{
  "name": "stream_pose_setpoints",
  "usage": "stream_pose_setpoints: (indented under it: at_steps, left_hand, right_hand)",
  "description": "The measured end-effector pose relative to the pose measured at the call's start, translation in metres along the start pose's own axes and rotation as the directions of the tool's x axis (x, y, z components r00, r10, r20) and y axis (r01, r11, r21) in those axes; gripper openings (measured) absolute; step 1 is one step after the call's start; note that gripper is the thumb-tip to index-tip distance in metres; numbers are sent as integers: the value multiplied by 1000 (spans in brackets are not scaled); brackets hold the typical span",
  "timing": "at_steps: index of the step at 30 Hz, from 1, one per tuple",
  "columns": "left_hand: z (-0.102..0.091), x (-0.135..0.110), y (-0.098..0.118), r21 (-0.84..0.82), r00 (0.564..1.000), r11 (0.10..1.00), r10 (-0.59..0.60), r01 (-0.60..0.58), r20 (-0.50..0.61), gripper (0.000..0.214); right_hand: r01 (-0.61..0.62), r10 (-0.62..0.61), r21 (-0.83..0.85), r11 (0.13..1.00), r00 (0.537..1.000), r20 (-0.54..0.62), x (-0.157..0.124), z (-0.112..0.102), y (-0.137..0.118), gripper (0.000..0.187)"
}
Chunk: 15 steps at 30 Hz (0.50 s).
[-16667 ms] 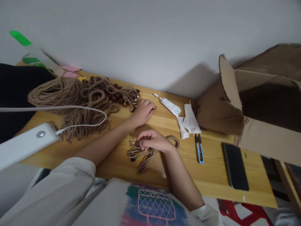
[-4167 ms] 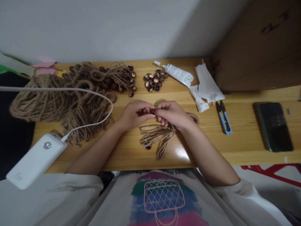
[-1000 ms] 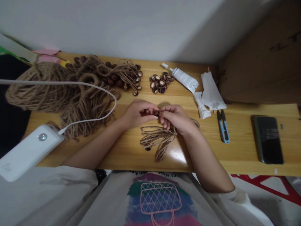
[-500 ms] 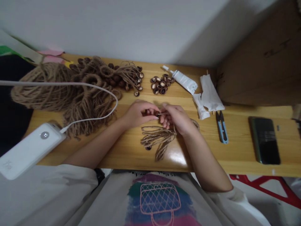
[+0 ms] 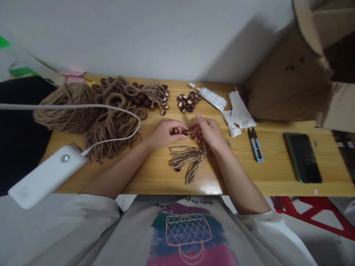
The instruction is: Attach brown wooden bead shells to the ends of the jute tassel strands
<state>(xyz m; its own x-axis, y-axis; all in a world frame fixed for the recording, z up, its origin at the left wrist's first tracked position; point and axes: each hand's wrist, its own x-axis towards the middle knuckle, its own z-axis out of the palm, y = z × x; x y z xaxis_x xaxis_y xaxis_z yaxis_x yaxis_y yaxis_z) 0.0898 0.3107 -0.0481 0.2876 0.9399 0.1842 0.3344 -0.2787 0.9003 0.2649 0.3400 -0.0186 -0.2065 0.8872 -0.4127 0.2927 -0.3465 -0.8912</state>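
My left hand [image 5: 166, 133] is closed, pinching a small brown nutshell half [image 5: 185, 132] between thumb and fingertips; more brown shells show within its curled fingers. A thin jute cord [image 5: 190, 132] runs from that shell towards my right hand [image 5: 208, 132]. The right hand is loosely open, thumb side raised away from the half-curled fingers, and the cord passes in among them. Below the hands lies a bundle of jute cords [image 5: 184, 155], partly hidden by my right wrist. One shell half [image 5: 177, 169] rests at the bundle's lower edge.
Loose shell halves [image 5: 189, 101] lie behind my hands, beside a glue tube [image 5: 213, 98]. White wrapped packets [image 5: 240, 110], blue thread snips [image 5: 255, 145] and a phone [image 5: 303, 158] are rightward. Jute heaps [image 5: 69, 107] and a cabled power bank [image 5: 48, 175] lie left; a cardboard box [image 5: 277, 81] stands right.
My right hand's raised fingertips have moved up and away from the shell, leaving a wider gap with cord showing. My left hand still holds the shell. The whole view has shifted slightly.
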Motion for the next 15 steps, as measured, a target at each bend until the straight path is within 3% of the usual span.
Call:
stream_pose_setpoints:
  at_steps: [4, 7, 11, 15]
  left_hand:
    - [3, -1, 2, -27, 995, 995, -99, 98, -29, 21]
    - [4, -1, 9, -50, 986, 986, -163, 161, -45, 22]
    - [5, 0, 20, -50, 981, 980, -192, 193, 26, 22]
    - [3, -2, 25, 10, 983, 985, -175, 174, 48, 23]
  right_hand:
    - [70, -79, -49, 996, 972, -223, -2, -21, -15, 59]
    - [93, -116, -102, 991, 959, -259, -14, -40, -22, 59]
    - [80, -103, -205, 976, 989, -106, -36, -56, -7, 53]
    - [57, -49, -138, 989, 997, 56, -57, -55, 18, 46]
